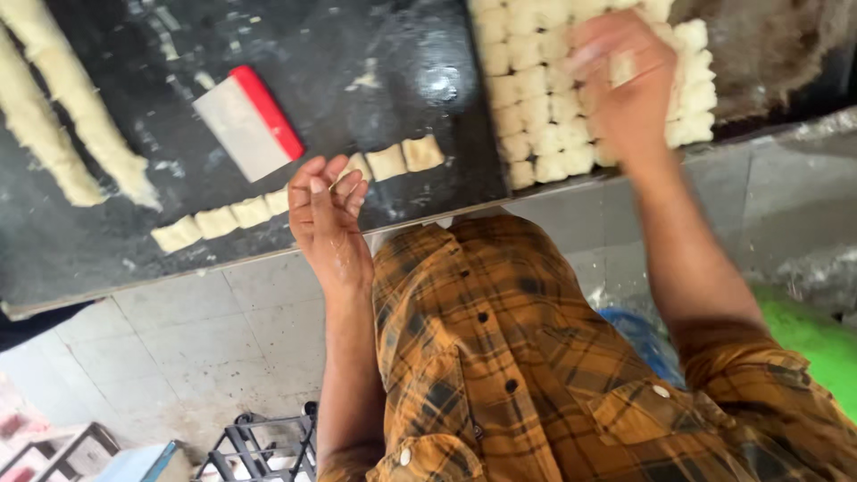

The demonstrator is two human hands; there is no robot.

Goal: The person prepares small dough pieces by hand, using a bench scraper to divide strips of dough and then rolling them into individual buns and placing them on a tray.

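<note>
resting left hand (327,207) beside cut dough pieces (250,212)

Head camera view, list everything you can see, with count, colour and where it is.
cut dough pieces: about nine showing, pale cream, in a row on the dark worktop
dough ropes: two, pale cream, far left of the worktop
scraper: one, white blade with red grip, behind the row
tray of dough pieces: one, many cream pieces packed in rows, right of the worktop
floor tiles: grey, below the worktop edge
wire rack: one, dark, on the floor
shirt: one, orange and dark plaid
left hand: over the row's middle
right hand: over the tray, blurred, a dough piece at its fingers
</note>
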